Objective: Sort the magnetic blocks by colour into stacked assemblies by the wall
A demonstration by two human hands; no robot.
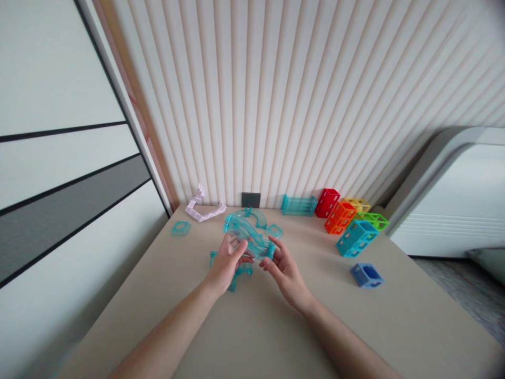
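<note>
Above the table, both my hands hold a clear teal marble-run track piece (249, 232) with an S-shaped curve. My left hand (230, 259) grips its lower left side, thumb on top. At the piece's right end, my right hand (284, 268) has its thumb and fingers closed around the edge. Below my left hand, another teal piece (243, 269) lies on the table, partly hidden by that hand. A curved teal track (258, 217) lies just behind the held one, with a small teal ring-shaped piece (274, 230) to its right.
The table (276, 337) meets a ribbed wall with a dark socket (251, 200). A lilac folded block chain (205, 215) and a flat teal piece (181, 228) lie at left. A straight teal track (299, 206), coloured blocks (357, 238) and a blue block (366, 275) are at right.
</note>
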